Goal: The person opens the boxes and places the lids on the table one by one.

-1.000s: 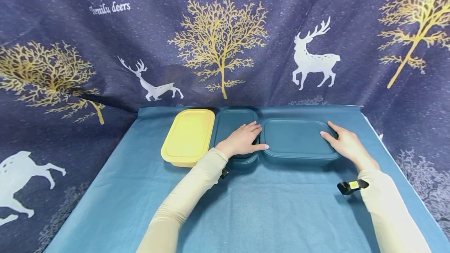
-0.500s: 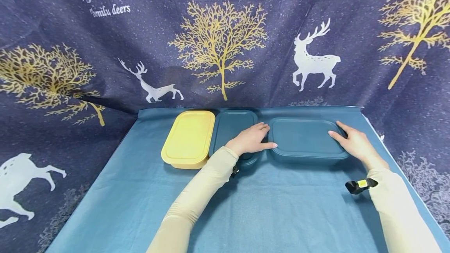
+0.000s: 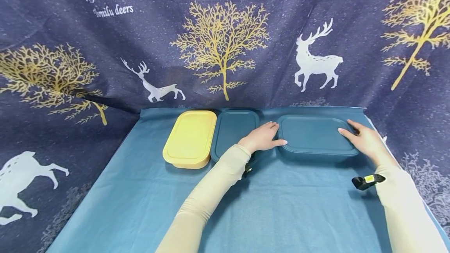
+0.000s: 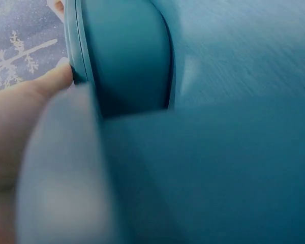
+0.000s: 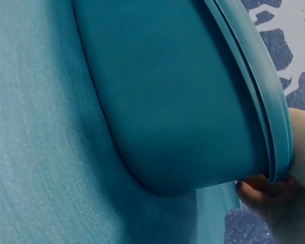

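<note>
A dark teal-blue lidded food container [image 3: 313, 132] lies lengthwise at the back right of the table. My left hand [image 3: 261, 137] holds its left end, with the thumb at the near corner of the lid rim. At the opposite end my right hand [image 3: 367, 143] grips it, thumb over the lid's edge and fingers round the far corner. The right wrist view shows the container's smooth side wall [image 5: 162, 96] low over the cloth. In the left wrist view, the left thumb [image 4: 56, 77] presses the rim.
A second blue container [image 3: 233, 128] stands left of the held one, partly behind my left hand and forearm. Beside it is a yellow lidded container [image 3: 191, 138]. Blue cloth [image 3: 299, 210] covers the table, and a printed deer curtain [image 3: 246, 54] hangs directly behind.
Both hands have moved right together with the held container, which has also shifted slightly back. A gap has opened between it and the second blue container. The yellow one stays put.
</note>
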Action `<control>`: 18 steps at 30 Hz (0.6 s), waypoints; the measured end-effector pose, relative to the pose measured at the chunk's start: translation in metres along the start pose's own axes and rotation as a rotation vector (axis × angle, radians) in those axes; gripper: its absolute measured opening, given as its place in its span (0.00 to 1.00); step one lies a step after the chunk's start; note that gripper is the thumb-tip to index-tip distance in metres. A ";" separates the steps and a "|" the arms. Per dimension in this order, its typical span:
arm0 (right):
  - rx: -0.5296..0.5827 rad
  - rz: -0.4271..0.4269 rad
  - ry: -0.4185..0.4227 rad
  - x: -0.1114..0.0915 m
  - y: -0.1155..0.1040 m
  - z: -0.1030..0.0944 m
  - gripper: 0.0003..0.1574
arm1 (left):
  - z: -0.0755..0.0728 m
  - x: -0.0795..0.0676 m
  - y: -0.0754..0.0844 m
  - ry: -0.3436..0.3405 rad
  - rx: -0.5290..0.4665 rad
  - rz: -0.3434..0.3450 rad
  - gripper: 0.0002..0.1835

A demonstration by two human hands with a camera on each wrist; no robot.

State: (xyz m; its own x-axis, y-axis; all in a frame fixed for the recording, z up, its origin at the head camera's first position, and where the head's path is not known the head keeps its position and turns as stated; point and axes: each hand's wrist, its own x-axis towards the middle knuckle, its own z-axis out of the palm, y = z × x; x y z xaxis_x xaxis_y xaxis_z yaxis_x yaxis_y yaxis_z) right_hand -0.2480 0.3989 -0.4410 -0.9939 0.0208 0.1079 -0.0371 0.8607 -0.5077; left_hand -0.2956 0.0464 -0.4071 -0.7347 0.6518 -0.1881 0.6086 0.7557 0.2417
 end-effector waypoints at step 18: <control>0.002 0.024 0.004 0.001 0.004 -0.002 0.50 | 0.005 0.001 0.020 0.044 -0.099 -0.106 0.40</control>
State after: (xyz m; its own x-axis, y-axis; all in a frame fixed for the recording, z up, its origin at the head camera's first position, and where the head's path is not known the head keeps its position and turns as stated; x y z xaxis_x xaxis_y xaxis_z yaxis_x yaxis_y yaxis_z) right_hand -0.2490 0.4030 -0.4412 -0.9942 0.0429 0.0990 -0.0139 0.8589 -0.5120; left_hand -0.2831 0.0624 -0.4074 -0.8072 0.5634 -0.1761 0.4957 0.8090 0.3158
